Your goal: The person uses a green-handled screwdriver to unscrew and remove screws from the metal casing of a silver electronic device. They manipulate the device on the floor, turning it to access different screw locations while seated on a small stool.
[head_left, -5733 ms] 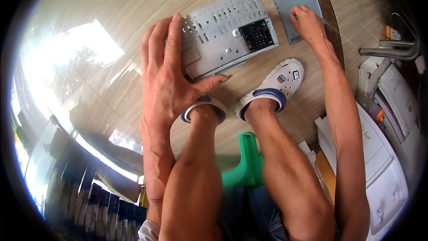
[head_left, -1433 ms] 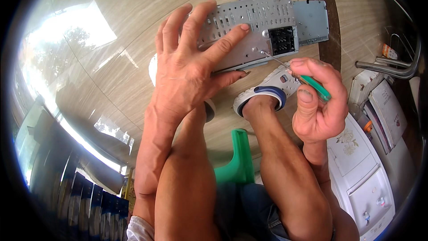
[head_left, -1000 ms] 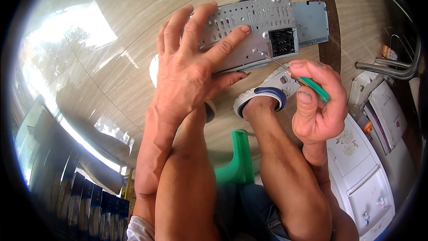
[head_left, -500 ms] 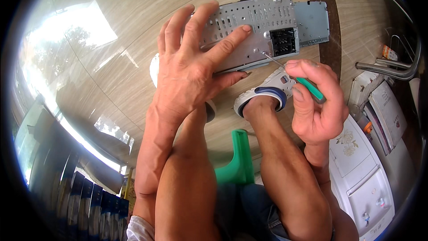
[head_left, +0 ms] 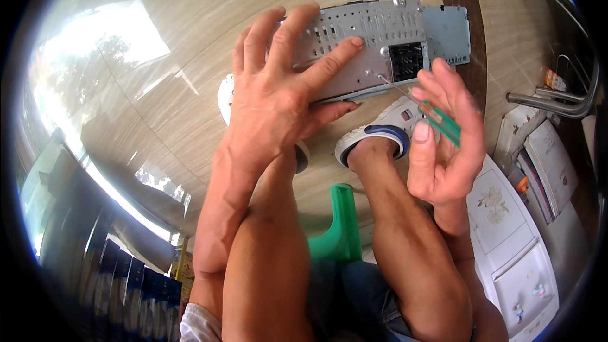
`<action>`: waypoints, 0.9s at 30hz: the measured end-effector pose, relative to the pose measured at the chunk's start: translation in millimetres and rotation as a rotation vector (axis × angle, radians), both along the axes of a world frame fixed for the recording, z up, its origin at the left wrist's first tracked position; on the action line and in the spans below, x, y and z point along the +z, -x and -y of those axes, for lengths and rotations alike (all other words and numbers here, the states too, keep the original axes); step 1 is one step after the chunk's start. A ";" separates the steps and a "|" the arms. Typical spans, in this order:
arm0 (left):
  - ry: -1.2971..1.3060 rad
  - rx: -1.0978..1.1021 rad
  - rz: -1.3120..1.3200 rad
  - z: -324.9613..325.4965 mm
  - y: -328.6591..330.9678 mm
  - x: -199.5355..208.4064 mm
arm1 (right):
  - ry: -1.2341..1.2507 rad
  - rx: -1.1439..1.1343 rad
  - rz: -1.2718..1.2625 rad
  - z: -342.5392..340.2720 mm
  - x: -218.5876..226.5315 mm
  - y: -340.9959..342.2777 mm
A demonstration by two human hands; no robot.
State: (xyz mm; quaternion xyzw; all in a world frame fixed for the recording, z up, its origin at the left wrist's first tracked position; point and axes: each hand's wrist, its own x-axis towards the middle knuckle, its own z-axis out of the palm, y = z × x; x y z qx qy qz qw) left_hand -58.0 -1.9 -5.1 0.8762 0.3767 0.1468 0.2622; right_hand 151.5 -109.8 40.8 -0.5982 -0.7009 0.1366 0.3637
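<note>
A silver perforated metal unit that looks like a car stereo (head_left: pixel 373 28) stands beyond my feet, with a black connector socket (head_left: pixel 406 62) near its right end. My left hand (head_left: pixel 275 98) grips its left part, fingers spread over the upper face and thumb along the near edge. A screwdriver (head_left: pixel 446 130) with a green handle and thin shaft is in my right hand (head_left: pixel 453 161). Its tip meets the face just left of the socket, at what seems to be a screw. My thumb and fingers sit loosely around the handle, with the fingertips raised.
A flat blue-grey metal plate (head_left: pixel 447 33) extends behind the unit's right end. White clogs (head_left: pixel 386 130) are on my feet on the tiled floor. A green plastic piece (head_left: pixel 342 228) shows between my legs. To the right are a white cabinet (head_left: pixel 506 221) and chrome tubing (head_left: pixel 557 104).
My right fingers have opened up and stretched along the screwdriver, and its handle has turned slightly. The unit and my left hand have shifted a little to the right in view.
</note>
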 end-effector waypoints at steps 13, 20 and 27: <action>-0.022 0.008 -0.037 2.0 3.5 -1.6 | 0.059 -0.014 0.094 -2.9 7.5 -2.5; -0.047 0.017 -0.021 5.1 1.8 -3.0 | 0.073 -0.028 0.016 1.6 10.6 1.2; -0.037 0.009 0.036 6.1 0.5 -3.5 | -0.038 -0.007 0.088 -11.9 8.7 0.1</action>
